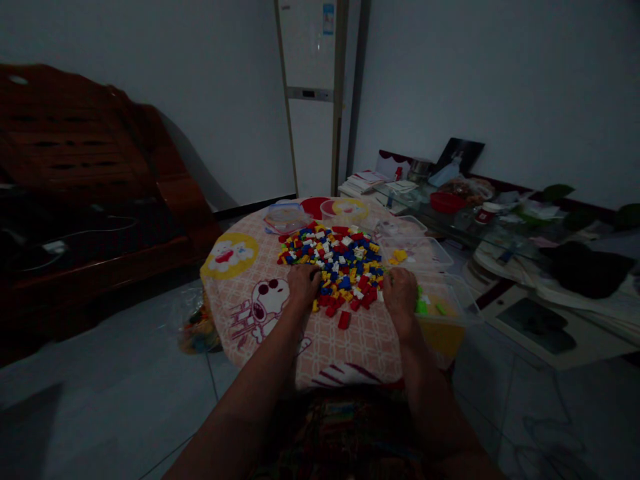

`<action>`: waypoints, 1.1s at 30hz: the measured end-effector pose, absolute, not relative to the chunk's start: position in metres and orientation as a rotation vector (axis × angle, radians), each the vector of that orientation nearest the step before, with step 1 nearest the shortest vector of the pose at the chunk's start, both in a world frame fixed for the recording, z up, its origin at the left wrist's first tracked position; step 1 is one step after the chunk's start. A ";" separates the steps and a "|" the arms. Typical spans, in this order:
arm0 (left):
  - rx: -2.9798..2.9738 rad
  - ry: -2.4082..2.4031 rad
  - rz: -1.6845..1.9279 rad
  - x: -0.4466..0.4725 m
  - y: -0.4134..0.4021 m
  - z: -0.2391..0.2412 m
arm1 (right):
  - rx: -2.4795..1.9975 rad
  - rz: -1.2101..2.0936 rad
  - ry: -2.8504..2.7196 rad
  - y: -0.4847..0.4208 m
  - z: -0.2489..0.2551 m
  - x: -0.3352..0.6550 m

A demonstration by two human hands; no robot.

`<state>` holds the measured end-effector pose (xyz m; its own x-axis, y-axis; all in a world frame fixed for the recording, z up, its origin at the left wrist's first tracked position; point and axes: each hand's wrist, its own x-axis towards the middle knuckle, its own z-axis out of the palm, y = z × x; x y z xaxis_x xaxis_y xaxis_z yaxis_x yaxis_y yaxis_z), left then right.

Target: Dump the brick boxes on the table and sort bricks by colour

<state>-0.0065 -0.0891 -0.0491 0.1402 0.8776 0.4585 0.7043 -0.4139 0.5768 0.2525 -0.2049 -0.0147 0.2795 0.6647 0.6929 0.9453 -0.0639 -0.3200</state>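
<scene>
A heap of small toy building bricks [345,260] in red, blue, yellow, white and green lies on a round table with a patterned pink cloth [350,350]. At the heap's left edge is my left hand [303,283], fingers curled inward against the bricks; what they pinch is hidden. My right hand [401,291] rests at the heap's right edge, also with bent fingers, beside a clear plastic box [457,297] with green bricks in it. Its fingertips are too dark to show what they hold. A single red brick [344,320] lies nearest me, apart from the heap.
Another clear box [435,250] holds yellow bricks [399,256]. Clear containers [286,217] stand at the table's far side. A filled plastic bag [199,327] sits on the floor to the left. A cluttered glass-topped stand [500,233] is on the right, a wooden bench [100,200] on the left.
</scene>
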 end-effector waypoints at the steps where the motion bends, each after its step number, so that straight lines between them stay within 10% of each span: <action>1: 2.217 1.568 1.124 -0.005 -0.089 -0.049 | -1.841 -0.501 -1.408 -0.209 -0.014 0.262; 33: 2.293 1.320 1.279 -0.002 -0.108 -0.037 | -1.533 -0.232 -1.738 -0.202 -0.054 0.168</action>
<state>-0.0021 -0.1079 -0.0371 0.2255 0.7817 0.5815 0.6060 -0.5799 0.5445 0.1683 -0.2018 -0.0540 0.0440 0.7566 0.6524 0.9013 0.2517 -0.3526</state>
